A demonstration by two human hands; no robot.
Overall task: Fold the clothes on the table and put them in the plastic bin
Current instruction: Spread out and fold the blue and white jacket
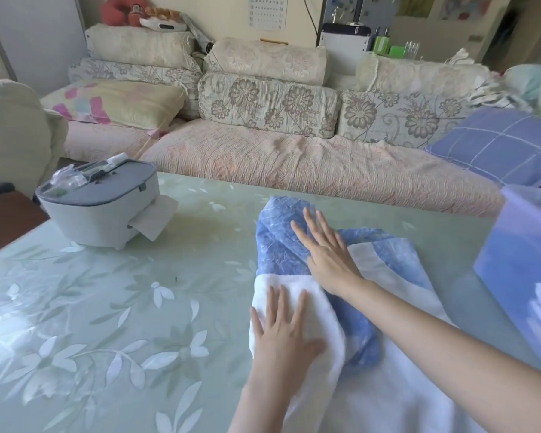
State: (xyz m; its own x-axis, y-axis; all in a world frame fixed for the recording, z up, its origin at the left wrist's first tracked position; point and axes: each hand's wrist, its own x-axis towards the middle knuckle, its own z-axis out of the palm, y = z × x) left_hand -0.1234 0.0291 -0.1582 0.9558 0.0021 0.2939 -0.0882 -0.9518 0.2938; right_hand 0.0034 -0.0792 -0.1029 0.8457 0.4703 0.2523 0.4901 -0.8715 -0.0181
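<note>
Left hand flat, fingers spread wide on fluffy white fleece, right hand flat, fingers extended on crinkled blue printed garment, lying on glossy floral counter, translucent plastic bin just right

A blue-and-white garment is pressed flat on the floral-patterned table by 2 open palms: left hand, right hand. A translucent plastic bin stands just beside it.

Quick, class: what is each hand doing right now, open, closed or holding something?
Left hand: open, flat on the white part of the cloth.
Right hand: open, flat on its blue part.
</note>
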